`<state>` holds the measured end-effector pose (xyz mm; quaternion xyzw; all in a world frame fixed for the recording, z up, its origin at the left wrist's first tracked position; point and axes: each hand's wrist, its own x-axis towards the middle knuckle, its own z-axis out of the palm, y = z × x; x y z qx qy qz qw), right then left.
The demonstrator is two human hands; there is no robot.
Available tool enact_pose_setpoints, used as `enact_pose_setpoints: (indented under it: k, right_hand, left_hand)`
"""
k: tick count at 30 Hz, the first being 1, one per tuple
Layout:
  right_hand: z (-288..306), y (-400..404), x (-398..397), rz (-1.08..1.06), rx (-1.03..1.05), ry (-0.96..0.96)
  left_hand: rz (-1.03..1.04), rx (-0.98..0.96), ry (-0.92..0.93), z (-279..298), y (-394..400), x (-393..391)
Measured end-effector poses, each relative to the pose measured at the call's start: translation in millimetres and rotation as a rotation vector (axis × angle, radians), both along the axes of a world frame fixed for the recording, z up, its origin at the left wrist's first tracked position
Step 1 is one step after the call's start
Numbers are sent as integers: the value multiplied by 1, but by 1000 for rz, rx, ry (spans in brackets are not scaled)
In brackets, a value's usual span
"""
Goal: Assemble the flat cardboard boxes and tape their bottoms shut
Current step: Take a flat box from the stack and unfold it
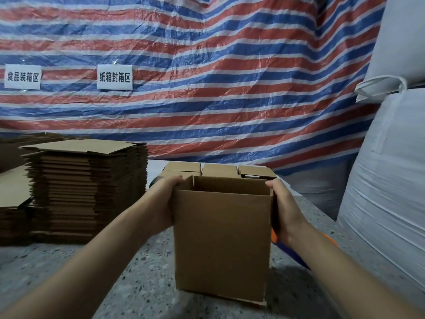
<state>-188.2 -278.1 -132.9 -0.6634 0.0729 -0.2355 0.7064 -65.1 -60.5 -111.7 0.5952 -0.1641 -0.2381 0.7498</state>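
Two bare forearms reaching forward, left hand [164, 199] and right hand [284, 208] gripping opposite sides of an upright cardboard box [222, 240], fingers curled over its rim, open top up, long axis vertical, held above speckled floor [138, 284], flat-box stack [87, 189] at left.

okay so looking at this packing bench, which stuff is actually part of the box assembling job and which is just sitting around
Part of the job:
opened cardboard box, held by the left hand and right hand
stack of flat cardboard boxes
assembled boxes behind it
orange and blue tool, mostly hidden, possibly a tape dispenser

Just there:
striped tarp
two paper signs
white bulk sacks
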Motion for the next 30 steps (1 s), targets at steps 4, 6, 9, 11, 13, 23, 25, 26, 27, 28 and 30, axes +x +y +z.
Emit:
enact_pose_setpoints:
  k: [4,6,9,11,13,23,25,26,27,28,30]
  right_hand:
    - [-2,-6,-2,165,63,44]
    - [-3,-9,-1,165,42,1]
    - [-8,-8,1,151,0,-56]
    - [-14,-7,3,122,-8,-49]
    - [-18,-4,4,91,8,-37]
    - [-32,-4,4,41,104,-114]
    - [-36,-2,2,30,100,-149]
    - [-38,-1,2,17,95,-162]
    - [-39,-1,3,3,90,-165]
    - [-41,-2,3,-6,84,-161]
    - [-43,-3,4,-26,80,-156]
  left_hand:
    - [-50,-55,-50,-10,-8,-6]
    - [-40,-72,-81,-16,-8,-5]
    - [6,-81,-75,-26,-7,-11]
    - [33,-93,-95,-32,-9,-16]
    - [65,-108,-107,-34,-11,-21]
    - [92,-162,-5,-40,-11,-32]
    - [112,-164,53,-43,-14,-33]
    - [110,-166,49,-43,-15,-34]
    - [105,-167,37,-43,-16,-35]
    - [99,-165,33,-42,-17,-36]
    - [83,-175,49,-41,-15,-36]
